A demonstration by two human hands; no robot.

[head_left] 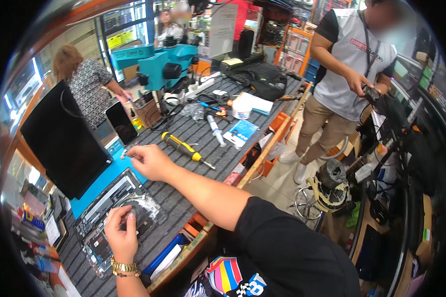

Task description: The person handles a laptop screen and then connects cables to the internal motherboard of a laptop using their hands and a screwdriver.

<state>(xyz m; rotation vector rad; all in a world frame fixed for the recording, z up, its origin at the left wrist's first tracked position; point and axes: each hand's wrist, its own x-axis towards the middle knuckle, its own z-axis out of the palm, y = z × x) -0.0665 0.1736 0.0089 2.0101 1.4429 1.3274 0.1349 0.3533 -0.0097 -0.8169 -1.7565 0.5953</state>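
Observation:
An opened-up laptop base (134, 198), its inner parts bare, lies partly on a blue work mat (109, 173). Over its near part is my left hand (120, 233), fingers loosely curved and thumb apart, with nothing visible between them. A gold watch (123, 266) circles that wrist. My right hand (152, 162) reaches across to the mat's far end. Its thumb and fingertips are pinched together; whatever they hold is too small to make out. A dark laptop screen (64, 141) stands at the left, and a phone (121, 123) leans upright behind the mat.
A yellow-black screwdriver (186, 149), syringe (216, 131), white tub (241, 109) and blue packet (241, 132) lie farther right on the striped bench mat. At the back stands a teal microscope (166, 64). An open drawer (171, 252) juts out near me. Another person (344, 74) stands at right.

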